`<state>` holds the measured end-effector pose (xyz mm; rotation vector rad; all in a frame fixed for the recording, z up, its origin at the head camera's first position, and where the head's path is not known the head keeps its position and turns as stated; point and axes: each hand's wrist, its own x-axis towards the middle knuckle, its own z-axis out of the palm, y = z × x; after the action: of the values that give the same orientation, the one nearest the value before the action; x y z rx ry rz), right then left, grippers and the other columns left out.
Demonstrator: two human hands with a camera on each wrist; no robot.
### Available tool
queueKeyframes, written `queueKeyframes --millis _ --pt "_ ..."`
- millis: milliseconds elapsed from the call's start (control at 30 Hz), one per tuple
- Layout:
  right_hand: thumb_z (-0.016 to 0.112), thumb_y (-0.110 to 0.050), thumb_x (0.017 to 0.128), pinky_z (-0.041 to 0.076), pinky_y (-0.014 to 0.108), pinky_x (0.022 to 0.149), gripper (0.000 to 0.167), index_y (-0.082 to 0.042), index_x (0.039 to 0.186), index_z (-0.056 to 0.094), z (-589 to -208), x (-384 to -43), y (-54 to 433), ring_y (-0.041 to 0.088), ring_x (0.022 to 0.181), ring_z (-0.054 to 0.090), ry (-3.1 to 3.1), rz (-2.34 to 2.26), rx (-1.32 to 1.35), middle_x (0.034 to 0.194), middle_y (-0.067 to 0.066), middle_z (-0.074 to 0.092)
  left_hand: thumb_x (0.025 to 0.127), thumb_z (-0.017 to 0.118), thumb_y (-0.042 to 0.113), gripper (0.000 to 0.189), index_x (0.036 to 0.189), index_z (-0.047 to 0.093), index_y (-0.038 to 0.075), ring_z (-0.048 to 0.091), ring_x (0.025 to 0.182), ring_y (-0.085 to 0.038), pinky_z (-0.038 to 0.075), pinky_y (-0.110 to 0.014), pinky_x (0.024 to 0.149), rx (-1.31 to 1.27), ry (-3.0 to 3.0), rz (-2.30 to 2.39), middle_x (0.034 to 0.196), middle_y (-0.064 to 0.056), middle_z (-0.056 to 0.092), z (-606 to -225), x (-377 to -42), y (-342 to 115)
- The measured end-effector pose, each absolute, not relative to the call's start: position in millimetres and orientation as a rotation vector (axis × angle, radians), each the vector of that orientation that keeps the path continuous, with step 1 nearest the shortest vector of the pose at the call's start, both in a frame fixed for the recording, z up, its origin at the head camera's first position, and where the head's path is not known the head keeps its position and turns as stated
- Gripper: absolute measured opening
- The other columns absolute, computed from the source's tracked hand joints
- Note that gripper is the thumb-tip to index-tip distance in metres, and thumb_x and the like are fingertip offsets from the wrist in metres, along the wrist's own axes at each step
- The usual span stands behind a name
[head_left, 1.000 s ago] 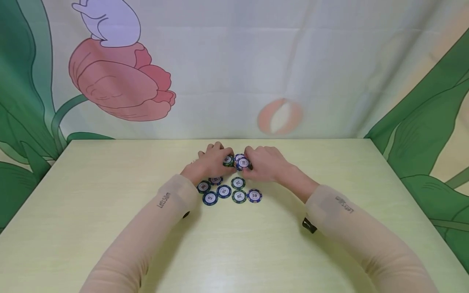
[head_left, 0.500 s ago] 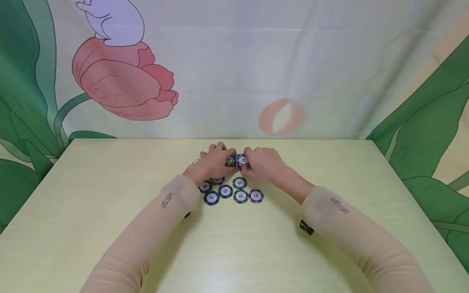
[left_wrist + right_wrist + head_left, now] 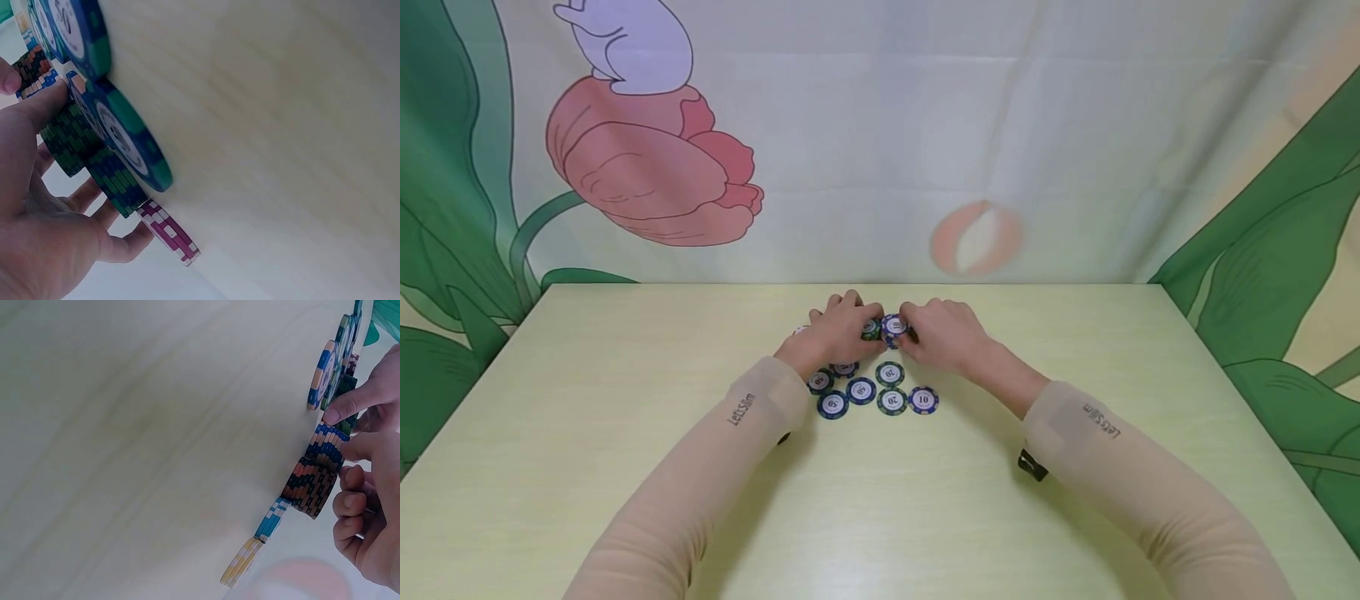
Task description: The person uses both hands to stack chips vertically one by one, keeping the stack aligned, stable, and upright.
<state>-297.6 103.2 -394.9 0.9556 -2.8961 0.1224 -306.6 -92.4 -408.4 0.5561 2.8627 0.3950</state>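
Note:
My left hand (image 3: 835, 329) holds a stack of green poker chips (image 3: 72, 139) between thumb and fingers. Its other fingers reach behind a blue-green stack (image 3: 117, 181) and a purple-and-white stack (image 3: 169, 232). My right hand (image 3: 947, 333) pinches a stack of blue poker chips (image 3: 894, 327) with thumb and index finger, just right of the green stack. In the right wrist view the remaining right fingers curl beside a black-and-brown stack (image 3: 309, 487). In the head view that stack is mostly hidden by the hand.
Several loose chips lie nearer on the table (image 3: 880, 508), among them a 10 chip (image 3: 923, 400), a 20 chip (image 3: 892, 402) and a 50 chip (image 3: 832, 405). Light blue (image 3: 272, 520) and yellow stacks (image 3: 242, 561) stand further right. A patterned curtain (image 3: 850, 167) hangs behind the table.
The top blue chips, offset toward the front a second ago, now sit more evenly on their stack under my right hand. My left hand has stayed nearly still.

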Motion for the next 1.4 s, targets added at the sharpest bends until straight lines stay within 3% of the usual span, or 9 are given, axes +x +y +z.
queueKeyframes --millis 433,733,900,1133,1400 --pt "0.068 -0.025 0.1 0.046 0.035 0.05 0.016 -0.009 0.1 0.067 -397.7 -298.1 104.8 0.018 0.057 0.055 -2.874 0.127 0.936 0.073 0.002 0.063 0.099 0.066 0.042 0.054 0.147 0.053 0.02 0.038 0.131 -0.039 0.032 -0.069 0.102 0.559 2.857 0.389 0.141 -0.018 0.044 -407.2 -306.5 -90.3" --pt "0.068 -0.025 0.1 0.048 0.034 0.052 0.019 -0.009 0.11 0.069 -399.6 -297.7 110.9 0.017 0.058 0.057 -2.868 0.159 0.916 0.077 0.003 0.067 0.1 0.066 0.043 0.056 0.149 0.052 0.019 0.037 0.131 -0.039 0.032 -0.069 0.103 0.563 2.849 0.387 0.142 -0.018 0.043 -407.0 -306.6 -90.3" --pt "0.073 -0.026 0.096 0.048 0.034 0.055 0.015 -0.012 0.094 0.068 -397.4 -292.5 118.8 0.015 0.061 0.057 -2.91 0.199 0.938 0.074 -0.002 0.064 0.1 0.066 0.043 0.056 0.149 0.051 0.02 0.037 0.131 -0.039 0.031 -0.069 0.103 0.558 2.844 0.385 0.142 -0.018 0.043 -407.5 -307.9 -90.3" --pt "0.078 -0.037 0.091 0.051 0.034 0.058 0.021 -0.017 0.094 0.074 -390.3 -279.2 127.7 0.015 0.068 0.061 -3.114 0.191 0.954 0.087 -0.002 0.07 0.1 0.066 0.043 0.058 0.15 0.05 0.019 0.036 0.134 -0.039 0.03 -0.069 0.105 0.561 2.838 0.38 0.144 -0.018 0.042 -405.6 -307.2 -91.2" --pt "0.082 -0.047 0.084 0.05 0.038 0.065 0.04 -0.015 0.107 0.073 -379.0 -260.1 130.7 0.014 0.071 0.06 -3.245 0.185 1.07 0.076 -0.006 0.064 0.1 0.066 0.043 0.059 0.151 0.05 0.019 0.035 0.135 -0.039 0.03 -0.069 0.105 0.544 2.842 0.37 0.144 -0.018 0.042 -405.3 -306.7 -90.9"
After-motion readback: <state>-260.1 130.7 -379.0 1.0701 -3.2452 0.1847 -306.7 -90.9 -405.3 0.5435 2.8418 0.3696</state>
